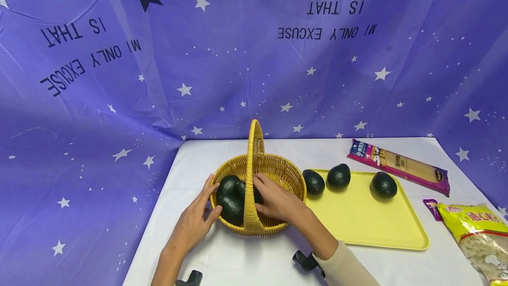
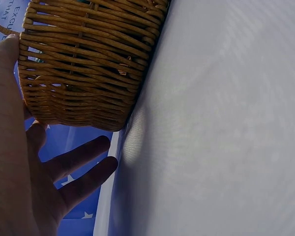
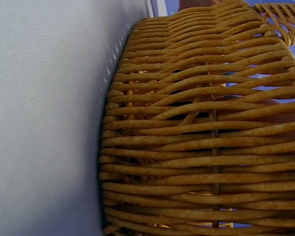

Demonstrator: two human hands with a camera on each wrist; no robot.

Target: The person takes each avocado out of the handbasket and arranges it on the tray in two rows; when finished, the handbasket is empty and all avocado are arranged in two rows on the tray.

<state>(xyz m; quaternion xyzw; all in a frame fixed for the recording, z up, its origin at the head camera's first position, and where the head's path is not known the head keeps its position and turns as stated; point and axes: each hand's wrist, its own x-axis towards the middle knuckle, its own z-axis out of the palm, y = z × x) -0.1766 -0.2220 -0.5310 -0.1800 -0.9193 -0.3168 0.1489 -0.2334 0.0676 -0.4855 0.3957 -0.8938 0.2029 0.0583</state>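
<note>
A yellow woven basket with a tall arched handle stands on the table. Two dark green avocados, one behind and one in front, lie in its left half. My right hand reaches inside and grips another avocado, partly hidden by the handle; in the right wrist view the wicker wall covers most of that hand. With fingers spread, my left hand rests on the basket's left rim. The left wrist view shows its lower fingers free of the wicker.
Right of the basket lies a yellow tray with three avocados, at its left, back and right. A long noodle packet lies behind it. A yellow food bag and small purple packet are at right.
</note>
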